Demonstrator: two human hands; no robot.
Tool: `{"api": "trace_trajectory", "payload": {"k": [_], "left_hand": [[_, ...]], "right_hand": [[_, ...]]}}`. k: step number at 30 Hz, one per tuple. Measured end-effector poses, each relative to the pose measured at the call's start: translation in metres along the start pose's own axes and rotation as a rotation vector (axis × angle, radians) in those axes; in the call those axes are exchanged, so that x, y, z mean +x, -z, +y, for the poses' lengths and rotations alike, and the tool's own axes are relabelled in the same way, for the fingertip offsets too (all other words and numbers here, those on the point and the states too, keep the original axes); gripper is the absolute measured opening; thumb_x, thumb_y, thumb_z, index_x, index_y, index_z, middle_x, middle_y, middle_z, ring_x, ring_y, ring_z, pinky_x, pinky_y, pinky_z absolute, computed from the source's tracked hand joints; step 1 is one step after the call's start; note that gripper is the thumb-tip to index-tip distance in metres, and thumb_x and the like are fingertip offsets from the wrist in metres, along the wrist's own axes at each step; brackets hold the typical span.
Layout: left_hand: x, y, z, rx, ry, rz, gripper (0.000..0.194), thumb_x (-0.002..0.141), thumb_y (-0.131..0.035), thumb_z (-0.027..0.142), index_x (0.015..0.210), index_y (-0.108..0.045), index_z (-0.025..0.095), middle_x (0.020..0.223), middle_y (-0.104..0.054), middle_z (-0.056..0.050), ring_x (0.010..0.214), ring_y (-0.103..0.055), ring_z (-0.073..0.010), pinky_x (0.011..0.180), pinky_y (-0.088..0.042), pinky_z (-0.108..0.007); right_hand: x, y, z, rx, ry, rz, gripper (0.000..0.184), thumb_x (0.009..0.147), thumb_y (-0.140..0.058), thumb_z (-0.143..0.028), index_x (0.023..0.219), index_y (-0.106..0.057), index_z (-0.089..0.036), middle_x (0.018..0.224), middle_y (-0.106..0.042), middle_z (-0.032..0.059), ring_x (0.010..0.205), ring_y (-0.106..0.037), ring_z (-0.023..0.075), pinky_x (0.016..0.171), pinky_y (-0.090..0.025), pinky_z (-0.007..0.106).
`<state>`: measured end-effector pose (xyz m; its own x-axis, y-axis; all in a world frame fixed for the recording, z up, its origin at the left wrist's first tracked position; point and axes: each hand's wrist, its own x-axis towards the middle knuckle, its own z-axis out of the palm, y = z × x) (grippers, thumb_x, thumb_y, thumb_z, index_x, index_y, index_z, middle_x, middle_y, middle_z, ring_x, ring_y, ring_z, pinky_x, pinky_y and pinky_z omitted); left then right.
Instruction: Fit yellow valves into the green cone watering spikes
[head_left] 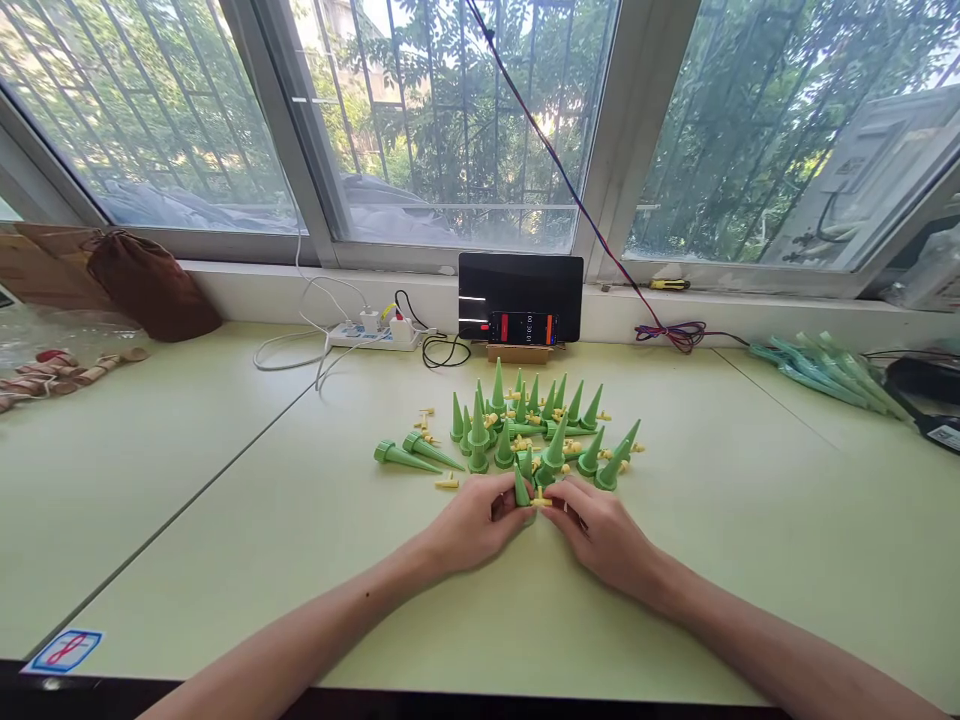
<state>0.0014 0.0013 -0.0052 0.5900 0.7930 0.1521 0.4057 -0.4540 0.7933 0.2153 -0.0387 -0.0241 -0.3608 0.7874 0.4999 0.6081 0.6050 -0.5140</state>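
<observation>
My left hand (486,518) is closed around a green plastic cone spike (520,488), its tip pointing up. Close beside it, my right hand (600,525) pinches a small yellow T-shaped valve (541,499) that reaches toward the spike's base; whether the two touch I cannot tell. Just beyond my hands stands a cluster of several green spikes (478,440), most upright on their caps, some lying down. Small yellow valves (447,482) are scattered among them. Two green spikes (405,458) lie on their sides to the left of the cluster.
A tablet (525,285) with a phone (517,328) in front leans by the window wall. A power strip (375,338) with cables stands left of it. Teal plastic strips (817,370) lie at right; a brown bag (154,285) and wooden pieces (64,375) at left.
</observation>
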Motion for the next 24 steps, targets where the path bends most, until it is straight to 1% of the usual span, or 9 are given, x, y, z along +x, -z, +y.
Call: {"api": "trace_trajectory", "payload": {"k": [5, 7, 11, 17, 24], "left_hand": [[0.0004, -0.0001, 0.0023, -0.020, 0.028, 0.021, 0.019, 0.088, -0.063, 0.027, 0.074, -0.058, 0.015, 0.059, -0.040, 0.007, 0.055, -0.034, -0.0088, 0.051, -0.026, -0.023], [0.0005, 0.0007, 0.0034, -0.054, 0.033, 0.003, 0.017, 0.088, -0.063, 0.026, 0.076, -0.060, 0.015, 0.059, -0.040, 0.007, 0.055, -0.034, -0.0087, 0.051, -0.026, -0.023], [0.0004, 0.0034, 0.0044, -0.095, 0.006, -0.059, 0.007, 0.088, -0.059, 0.021, 0.087, -0.065, 0.016, 0.062, -0.042, 0.006, 0.057, -0.036, -0.0093, 0.052, -0.029, -0.022], [-0.0005, 0.0041, 0.0032, 0.037, -0.108, -0.073, 0.007, 0.088, -0.056, 0.015, 0.082, -0.060, 0.017, 0.067, -0.046, 0.005, 0.059, -0.041, -0.0104, 0.056, -0.032, -0.023], [-0.0015, 0.0023, 0.0011, 0.091, -0.138, -0.075, 0.010, 0.089, -0.057, 0.014, 0.080, -0.057, 0.017, 0.069, -0.046, 0.004, 0.061, -0.042, -0.0114, 0.058, -0.032, -0.024]], "right_hand": [[-0.0001, -0.0016, 0.0028, -0.026, 0.049, 0.016, 0.020, 0.108, -0.045, -0.026, 0.102, -0.063, -0.020, 0.086, -0.065, 0.0064, 0.074, -0.063, 0.0208, 0.066, -0.050, 0.031], [-0.0003, -0.0019, 0.0033, -0.039, 0.058, 0.024, 0.021, 0.108, -0.044, -0.025, 0.101, -0.063, -0.020, 0.085, -0.065, 0.0064, 0.073, -0.063, 0.0207, 0.064, -0.049, 0.031], [-0.0008, -0.0016, 0.0023, -0.048, 0.048, 0.021, 0.022, 0.108, -0.043, -0.024, 0.097, -0.062, -0.020, 0.083, -0.065, 0.0059, 0.070, -0.062, 0.0200, 0.062, -0.048, 0.031], [-0.0018, -0.0034, 0.0019, -0.045, 0.058, -0.014, 0.024, 0.108, -0.040, -0.022, 0.096, -0.061, -0.021, 0.082, -0.065, 0.0059, 0.070, -0.062, 0.0201, 0.062, -0.048, 0.030], [-0.0027, -0.0025, 0.0021, -0.035, 0.055, -0.045, 0.024, 0.108, -0.039, -0.022, 0.096, -0.060, -0.020, 0.081, -0.066, 0.0056, 0.069, -0.061, 0.0199, 0.061, -0.046, 0.030]]}}
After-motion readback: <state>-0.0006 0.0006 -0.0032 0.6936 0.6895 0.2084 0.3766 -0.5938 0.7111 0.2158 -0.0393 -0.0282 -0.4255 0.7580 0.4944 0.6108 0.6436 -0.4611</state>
